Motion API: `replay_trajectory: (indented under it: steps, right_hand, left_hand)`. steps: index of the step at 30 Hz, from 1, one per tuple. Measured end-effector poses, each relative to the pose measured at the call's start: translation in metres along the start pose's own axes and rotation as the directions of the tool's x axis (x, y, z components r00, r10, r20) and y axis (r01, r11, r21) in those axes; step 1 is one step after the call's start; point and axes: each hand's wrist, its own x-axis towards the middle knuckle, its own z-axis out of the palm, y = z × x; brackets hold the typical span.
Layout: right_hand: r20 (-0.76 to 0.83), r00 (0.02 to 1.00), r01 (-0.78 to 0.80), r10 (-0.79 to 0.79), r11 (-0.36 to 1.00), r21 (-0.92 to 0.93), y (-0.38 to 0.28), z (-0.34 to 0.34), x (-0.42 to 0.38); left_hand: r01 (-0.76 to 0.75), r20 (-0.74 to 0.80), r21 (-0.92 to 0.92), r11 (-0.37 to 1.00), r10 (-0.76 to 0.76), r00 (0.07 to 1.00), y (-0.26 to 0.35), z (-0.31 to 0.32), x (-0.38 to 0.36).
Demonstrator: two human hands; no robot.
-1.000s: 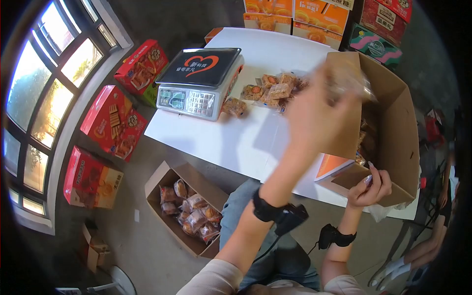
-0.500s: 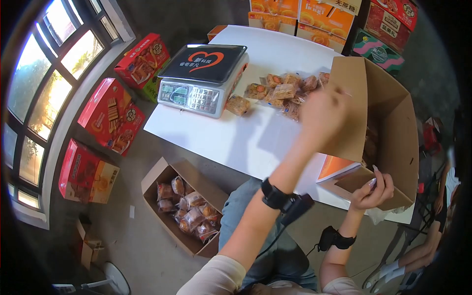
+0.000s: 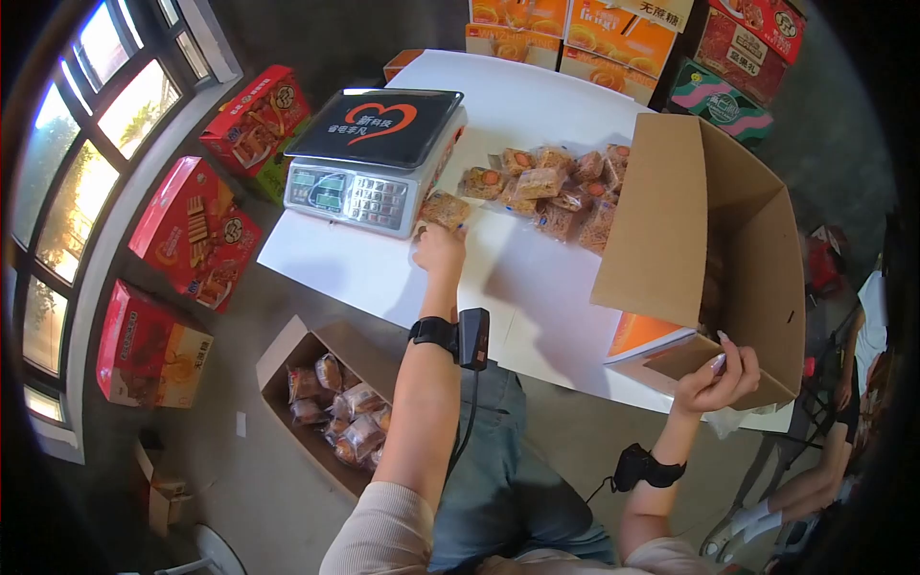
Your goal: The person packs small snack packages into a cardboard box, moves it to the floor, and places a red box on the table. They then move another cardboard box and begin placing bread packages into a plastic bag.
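Observation:
My left hand (image 3: 440,251) reaches over the table edge beside the scale, its fingers closed around the near side of a clear-wrapped snack packet (image 3: 446,208). That packet lies apart from a pile of similar wrapped snacks (image 3: 541,182) in the middle of the table. On the right, my right hand (image 3: 721,379) has its fingers curled at the near edge of an open cardboard box (image 3: 661,220), seemingly gripping it. Most of the box's inside is hidden by its raised flap and shadow.
A digital scale (image 3: 369,158) stands on the white table (image 3: 335,264) at the left. Below, an open carton (image 3: 278,383) holds several wrapped snacks. Red gift boxes (image 3: 196,235) line the window side; orange boxes (image 3: 613,43) stack behind. A person's leg (image 3: 815,479) shows at right.
My left hand has swung left from above the snack pile to the single packet by the scale. My right hand keeps its place at the box edge. The view has shifted slightly.

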Motion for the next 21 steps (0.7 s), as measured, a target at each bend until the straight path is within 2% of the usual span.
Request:
replay_trajectory:
  steps: [1,3,5,6,8,10,12,14,16,18,20,21]
  right_hand:
    - [0.003,1.0,0.006,-0.006,1.0,0.0,-0.001,-0.001,0.0]
    - [0.01,1.0,0.015,-0.015,1.0,-0.004,0.0,-0.002,0.0]
    - [0.017,0.999,-0.027,0.027,1.0,0.003,0.0,-0.002,-0.002]
    - [0.018,1.0,-0.026,0.026,1.0,-0.001,-0.001,-0.002,-0.002]
    - [0.023,1.0,-0.011,0.011,1.0,-0.009,-0.002,-0.002,0.0]
    - [0.017,1.0,-0.011,0.011,1.0,0.0,-0.002,-0.002,0.001]
    - [0.009,1.0,-0.016,0.016,1.0,0.012,-0.003,-0.002,0.001]
    - [0.017,1.0,-0.012,0.012,1.0,-0.004,-0.002,-0.003,0.001]
    - [0.015,1.0,-0.008,0.008,1.0,-0.019,-0.002,-0.004,0.001]
    - [0.018,1.0,-0.007,0.007,1.0,-0.028,-0.004,-0.005,0.001]
    - [0.024,0.999,-0.036,0.037,0.998,-0.045,-0.006,-0.005,0.002]
    - [0.023,0.999,-0.035,0.036,0.998,-0.043,-0.006,-0.005,0.002]
  left_hand:
    - [-0.026,-0.038,0.041,0.999,0.028,0.999,0.0,0.001,0.0]
    - [-0.037,-0.004,0.036,0.999,0.037,0.999,-0.001,0.003,0.006]
    - [-0.168,-0.014,-0.062,0.984,0.168,0.986,-0.003,0.008,0.011]
    - [-0.17,-0.01,-0.064,0.983,0.17,0.985,0.001,0.003,0.009]
    - [-0.252,-0.188,-0.294,0.922,0.202,0.961,0.018,-0.019,0.002]
    - [-0.451,-0.531,-0.413,0.791,0.193,0.825,0.039,-0.031,0.005]
    - [-0.591,-0.598,-0.539,0.6,0.222,0.77,0.078,-0.088,-0.025]
    - [-0.625,-0.525,-0.66,0.418,0.339,0.781,0.108,-0.13,-0.054]
    - [-0.666,-0.492,-0.674,0.319,0.478,0.728,0.135,-0.157,-0.102]
    - [-0.779,-0.524,-0.585,0.225,0.629,0.575,0.154,-0.158,-0.146]
    - [-0.842,-0.469,-0.503,0.196,0.756,0.457,0.17,-0.153,-0.185]
    - [-0.884,-0.543,-0.455,0.109,0.753,0.373,0.178,-0.14,-0.197]
